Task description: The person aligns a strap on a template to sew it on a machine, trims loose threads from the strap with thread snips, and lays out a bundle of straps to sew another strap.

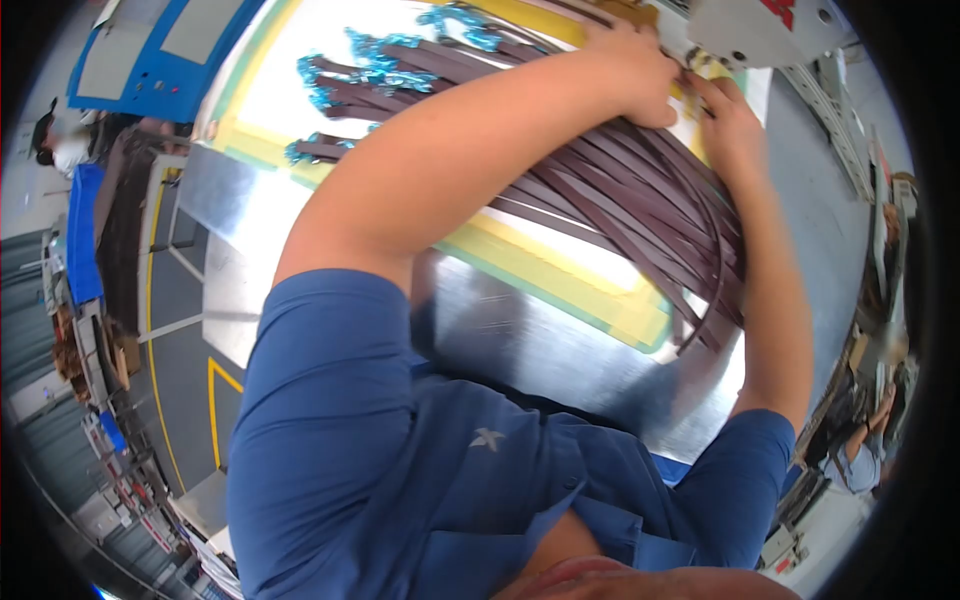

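Observation:
A thick bundle of flat dark brown straps (640, 195) lies across a lit white worktop, with shiny blue wrapping (385, 60) around several ends at the upper left. My left hand (640, 75) reaches over the bundle to the base of a white machine head (755, 30). Its fingers are bent and closed there, and what they grip is hidden. From the right, my right hand (733, 130) comes up beside it. The thumb and forefinger are pinched at a small dark piece by the machine, too small to name.
Yellow and green tape (560, 285) borders the white area of the metal table (480, 310). A blue machine cabinet (165, 60) stands at the upper left. A metal rail (825, 130) runs along the right. Other people (855, 460) are at the far right and far left.

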